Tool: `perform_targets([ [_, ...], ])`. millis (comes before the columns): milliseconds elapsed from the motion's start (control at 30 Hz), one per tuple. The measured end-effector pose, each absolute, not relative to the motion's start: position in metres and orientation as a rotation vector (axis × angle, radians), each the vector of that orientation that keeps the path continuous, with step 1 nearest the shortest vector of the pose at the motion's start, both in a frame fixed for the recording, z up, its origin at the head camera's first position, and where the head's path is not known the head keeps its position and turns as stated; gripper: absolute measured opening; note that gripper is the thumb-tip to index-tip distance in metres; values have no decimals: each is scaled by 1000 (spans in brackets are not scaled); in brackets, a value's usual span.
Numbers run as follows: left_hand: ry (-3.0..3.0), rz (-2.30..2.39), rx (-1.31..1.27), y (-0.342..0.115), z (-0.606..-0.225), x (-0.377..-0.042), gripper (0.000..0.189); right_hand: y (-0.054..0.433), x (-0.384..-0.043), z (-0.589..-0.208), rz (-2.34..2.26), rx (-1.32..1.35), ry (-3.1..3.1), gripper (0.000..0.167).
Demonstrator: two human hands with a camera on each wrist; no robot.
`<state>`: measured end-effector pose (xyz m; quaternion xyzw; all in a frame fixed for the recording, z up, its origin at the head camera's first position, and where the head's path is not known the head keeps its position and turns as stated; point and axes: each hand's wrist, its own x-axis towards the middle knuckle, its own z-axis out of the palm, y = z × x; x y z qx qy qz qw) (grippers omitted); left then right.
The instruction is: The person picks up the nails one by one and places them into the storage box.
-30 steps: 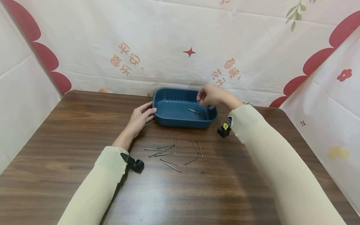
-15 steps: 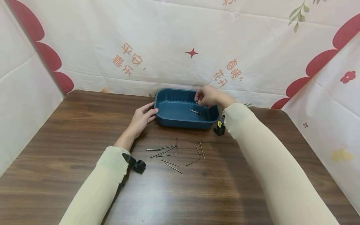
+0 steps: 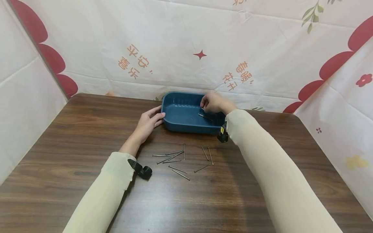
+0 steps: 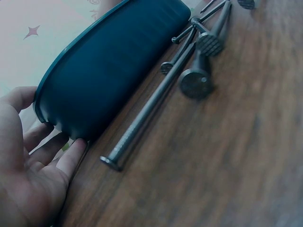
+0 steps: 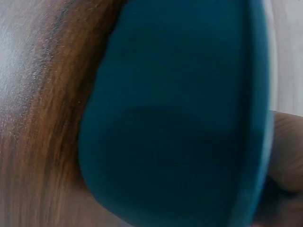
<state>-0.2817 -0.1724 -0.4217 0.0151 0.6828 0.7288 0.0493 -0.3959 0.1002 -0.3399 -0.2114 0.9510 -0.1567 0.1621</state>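
Observation:
A blue plastic tray [image 3: 190, 128] stands at the back of the wooden table. My left hand [image 3: 146, 125] holds its left end, thumb at the rim and the other fingers against the outer wall, as the left wrist view also shows. Over the tray's right part, my right hand [image 3: 214, 102] pinches a nail [image 3: 202, 109], mostly hidden by the fingers. Just below that hand, metal nails [image 3: 205, 116] lie on the tray floor. In the right wrist view the tray wall [image 5: 175, 118] covers most of the right hand [image 5: 286, 156].
Several loose nails lie on the table in front of the tray, among them a left cluster [image 3: 172, 157] and a pair on the right [image 3: 207, 155]. A white printed cloth [image 3: 175, 48] hangs close behind the tray. The brown tabletop [image 3: 87, 139] extends to both sides.
My right hand has moved slightly left and lower into the tray, with the nail still between its fingers. The left hand keeps its place at the tray's end. The head view has shifted slightly.

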Motion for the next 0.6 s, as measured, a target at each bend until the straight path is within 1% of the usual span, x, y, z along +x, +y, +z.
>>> perform_targets([
  [600,2078,2228,44,-173,-423,-283,58,94,-400,-357,-361,-643,2759,18],
])
